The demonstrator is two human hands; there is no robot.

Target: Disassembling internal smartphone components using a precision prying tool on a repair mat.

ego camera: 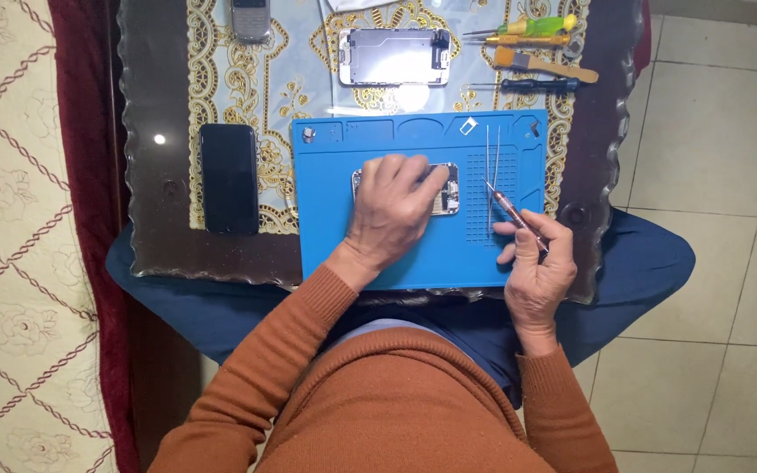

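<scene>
Both hands (396, 206) flank opened phone (447, 188), left covering it.

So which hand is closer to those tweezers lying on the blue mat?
Right. The right hand, holding a screwdriver, sits just below the tweezers; the left hand rests on the opened phone, farther left.

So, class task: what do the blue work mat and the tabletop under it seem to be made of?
Blue work mat: probably silicone or soft rubber, matte, with moulded compartments along its far edge and no glare. Tabletop: apparently glass, glossy; a lamp reflects in it, its edge is scalloped, and a patterned cloth shows through.
</scene>
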